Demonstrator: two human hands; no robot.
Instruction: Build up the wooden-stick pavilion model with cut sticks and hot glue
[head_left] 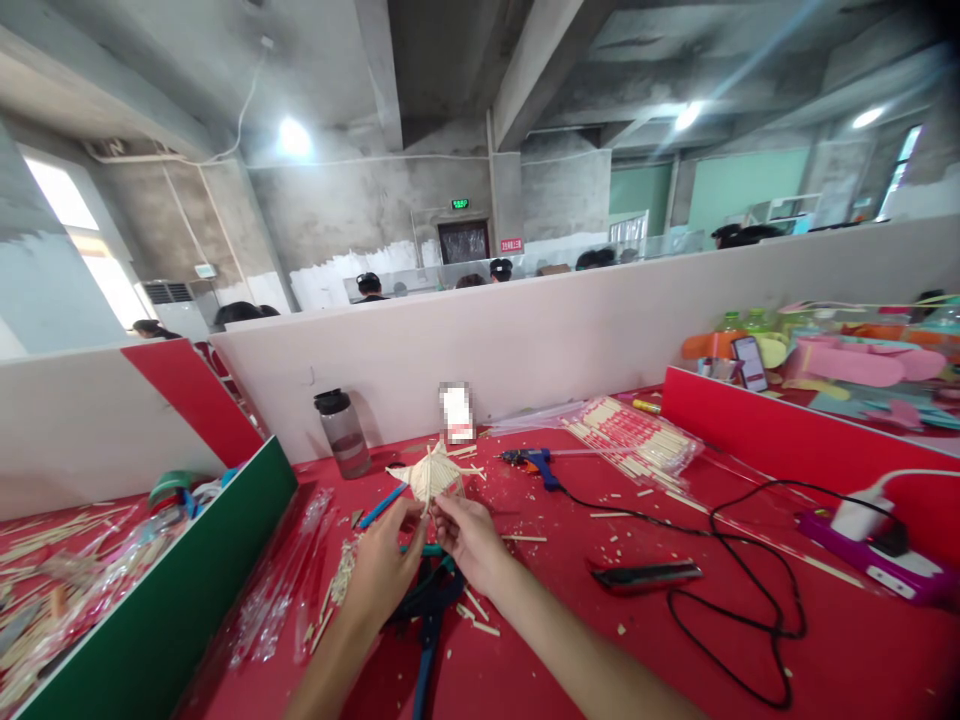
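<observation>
"What did the two hands have?"

"A stick star (pixel 429 474). It was in the middle of the red desk (pixel 840 660), at the far end of both hands. It was pale, with pointy tips."

"What did the left hand (pixel 384 560) do?"

"Its thumb and finger were close together, pinching the near tip of the star."

"And the right hand (pixel 474 540)?"

"It pinched that same near tip, from the right side. The fingers of the two hands almost met."

"What was under the hands?"

"A dark tool (pixel 429 640) with a long handle. The hands hid part of it, so I couldn't tell what it was."

"What was on the left?"

"A blue stick (pixel 382 506) lay just beside the star. Farther left were shiny clear bags (pixel 281 575), and a water bottle (pixel 343 435) stood upright by the far wall (pixel 562 350)."

"And on the right?"

"A blue glue gun (pixel 541 466) lay near the star, with a black cord (pixel 750 537). Past it, on the far side, was a bag of sticks (pixel 637 438). On the near side lay a black and red cutter (pixel 646 575). A purple power strip (pixel 874 565) sat far over to the right."
</observation>
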